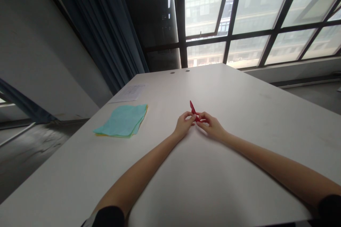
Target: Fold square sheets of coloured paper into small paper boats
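A small piece of folded red paper is held between my two hands, just over the white table. One narrow end of it points up and away from me. My left hand pinches its lower left side with thumb and fingers. From the right, my right hand grips the lower part between thumb and bent fingers. The fingertips cover much of the folded lower end, so its full shape is hidden.
On the left of the white table lies a stack of thin coloured sheets, light blue on top, with green and yellow edges beneath. Behind it is a printed white paper. A dark blue curtain and windows stand beyond the table.
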A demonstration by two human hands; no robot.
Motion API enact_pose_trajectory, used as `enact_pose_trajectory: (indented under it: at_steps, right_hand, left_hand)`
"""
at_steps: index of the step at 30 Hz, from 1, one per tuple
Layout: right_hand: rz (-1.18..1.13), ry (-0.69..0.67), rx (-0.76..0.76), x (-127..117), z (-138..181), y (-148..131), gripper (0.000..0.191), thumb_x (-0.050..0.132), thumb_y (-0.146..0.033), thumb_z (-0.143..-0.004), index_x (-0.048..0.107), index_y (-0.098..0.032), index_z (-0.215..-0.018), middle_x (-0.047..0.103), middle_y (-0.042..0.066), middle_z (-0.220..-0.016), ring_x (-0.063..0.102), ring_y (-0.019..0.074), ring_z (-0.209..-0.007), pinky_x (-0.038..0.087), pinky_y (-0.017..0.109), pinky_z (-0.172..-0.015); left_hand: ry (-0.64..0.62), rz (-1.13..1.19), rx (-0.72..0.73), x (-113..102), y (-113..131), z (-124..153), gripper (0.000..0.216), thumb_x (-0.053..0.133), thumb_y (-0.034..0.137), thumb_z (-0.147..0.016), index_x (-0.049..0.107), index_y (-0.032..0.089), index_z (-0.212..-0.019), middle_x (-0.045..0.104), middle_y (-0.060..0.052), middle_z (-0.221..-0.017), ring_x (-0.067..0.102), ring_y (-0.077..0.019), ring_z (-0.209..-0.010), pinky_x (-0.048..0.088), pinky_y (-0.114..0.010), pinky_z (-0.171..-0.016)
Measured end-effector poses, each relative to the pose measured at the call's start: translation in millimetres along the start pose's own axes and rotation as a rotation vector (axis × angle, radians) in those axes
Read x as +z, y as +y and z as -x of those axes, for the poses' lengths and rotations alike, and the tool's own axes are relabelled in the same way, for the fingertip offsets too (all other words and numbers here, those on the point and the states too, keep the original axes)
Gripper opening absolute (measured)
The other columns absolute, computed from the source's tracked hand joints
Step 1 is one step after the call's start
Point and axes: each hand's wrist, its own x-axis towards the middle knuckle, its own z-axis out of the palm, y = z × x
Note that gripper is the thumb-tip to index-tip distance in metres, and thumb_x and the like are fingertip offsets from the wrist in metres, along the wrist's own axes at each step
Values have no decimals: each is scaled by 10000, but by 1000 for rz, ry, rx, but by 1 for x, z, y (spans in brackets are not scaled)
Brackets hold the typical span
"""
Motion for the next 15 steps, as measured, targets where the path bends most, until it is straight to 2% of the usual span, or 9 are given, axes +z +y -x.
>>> enact_pose_trajectory:
  at_steps: [4,10,15]
  right_hand:
    - [-53,-23,26,0,0,0,108,500,-301,-798,475,-199,-820,597,62,-1009,587,145,-840,490,327,-765]
    - [-54,-16,46,0,-1,-2,141,538,-324,-766,504,-194,-810,596,72,-1036,587,153,-845,494,320,-748]
    - [-66,-13,44,0,0,0,230,525,-334,-784,515,-204,-973,601,68,-1000,584,159,-872,488,326,-758]
  left_hand:
    - [-58,149,-32,0,-1,0,327,658,415,-650,530,127,-735,631,-46,-839,611,-146,-722,507,-348,-720]
    - [-59,181,-45,0,-1,1,339,689,395,-621,558,115,-760,615,-31,-783,604,-136,-705,493,-349,-747]
    - [-37,176,-28,1,1,2,319,700,382,-601,557,120,-713,595,-7,-750,581,-111,-672,490,-310,-721]
